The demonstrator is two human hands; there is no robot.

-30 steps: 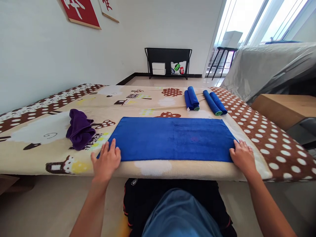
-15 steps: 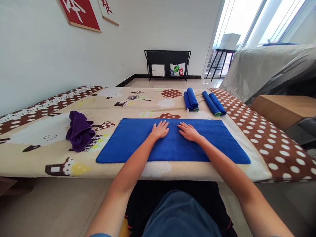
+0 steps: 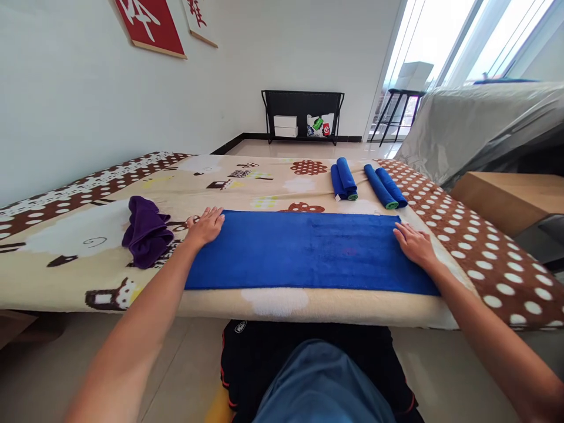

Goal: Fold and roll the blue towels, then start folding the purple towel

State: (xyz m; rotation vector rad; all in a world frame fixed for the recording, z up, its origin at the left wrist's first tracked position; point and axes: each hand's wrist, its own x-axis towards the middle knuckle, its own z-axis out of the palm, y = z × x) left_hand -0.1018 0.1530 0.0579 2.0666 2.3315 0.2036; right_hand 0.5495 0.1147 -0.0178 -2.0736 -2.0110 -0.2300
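A blue towel [image 3: 299,252] lies spread out flat near the front edge of the bed, its long side across my view. At its left end my left hand [image 3: 206,227] rests flat, fingers stretched over the far left corner. My right hand [image 3: 414,243] lies at the opposite end, fingertips on the towel's right edge close to the far corner. Both hands hold nothing. Left of the towel sits a crumpled purple cloth [image 3: 146,232]. Beyond its right half are rolled blue towels, one group [image 3: 343,178] nearer the middle and another [image 3: 385,187] further right.
A patterned blanket [image 3: 273,302] covers the bed, with a brown polka-dot border [image 3: 497,258]. To the right stand a cardboard box [image 3: 506,191] and a plastic-covered piece of furniture [image 3: 493,117]. A black rack [image 3: 304,106] stands by the far wall.
My hands have slid apart from the middle of the blue towel, the left one to its left end and the right one to its right end. The towel stays flat.
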